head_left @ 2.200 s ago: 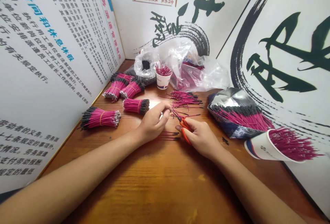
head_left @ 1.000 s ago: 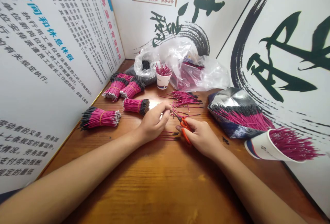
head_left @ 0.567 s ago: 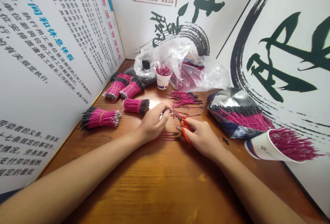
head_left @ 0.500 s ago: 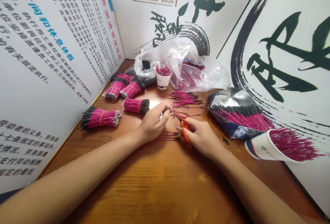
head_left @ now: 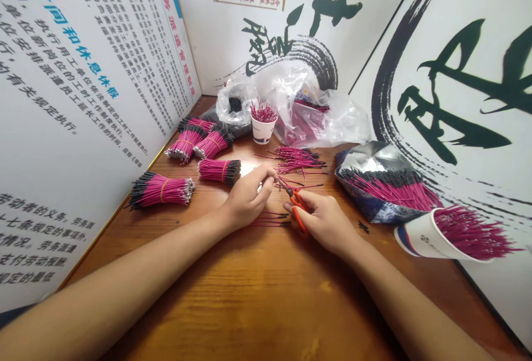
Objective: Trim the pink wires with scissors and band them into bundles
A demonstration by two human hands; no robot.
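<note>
My right hand (head_left: 326,218) is wrapped round the orange handles of a pair of scissors (head_left: 298,202). Their dark blades point up and left, reaching the fingertips of my left hand (head_left: 250,195). Those fingers are closed in a pinch; what is between them is too small and covered to make out. Several pink wires with black ends (head_left: 272,218) lie on the table just below the left hand. Behind the blades is a loose pile of pink wires (head_left: 297,157), their black ends toward the right.
Rubber-banded wire bundles (head_left: 164,190) lie at left. A paper cup of wires (head_left: 262,131) stands behind, beside clear plastic bags (head_left: 332,123). At right are an open foil bag of wires (head_left: 366,156) and a tilted cup (head_left: 415,233). Small black pieces (head_left: 363,227) lie near my right wrist.
</note>
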